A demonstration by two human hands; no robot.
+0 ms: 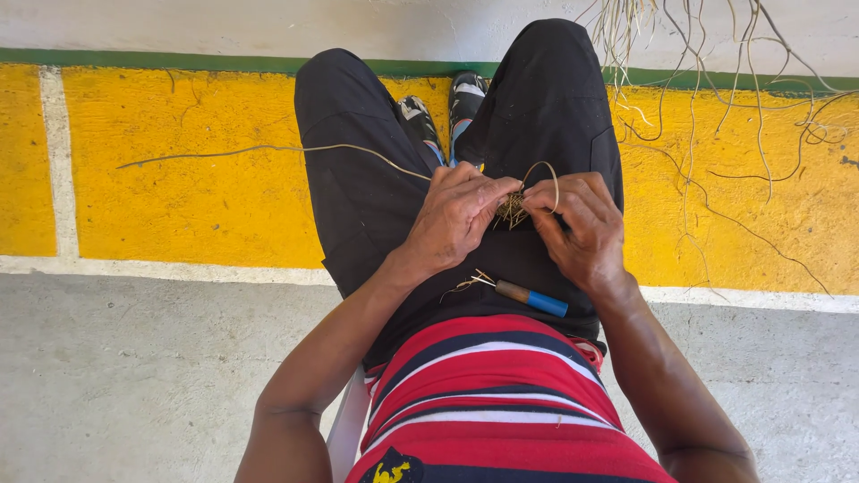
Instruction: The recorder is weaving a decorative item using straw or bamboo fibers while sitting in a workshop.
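Over my lap, my left hand (456, 219) and my right hand (582, 224) pinch a small knot of dry straw fibres (512, 210) between their fingertips. A long thin fibre strand (268, 150) runs from my left hand out to the left across the yellow floor. Another short strand loops up over my right fingers. A small tool with a blue handle (537, 299) lies on my black shorts just below the hands, with a few loose fibres at its tip.
I sit on a white chair (344, 429), legs stretched toward a green-edged wall. The floor is painted yellow (179, 197) with white lines, grey concrete nearer me. A bundle of loose dry fibres (716, 72) hangs and spreads at the upper right.
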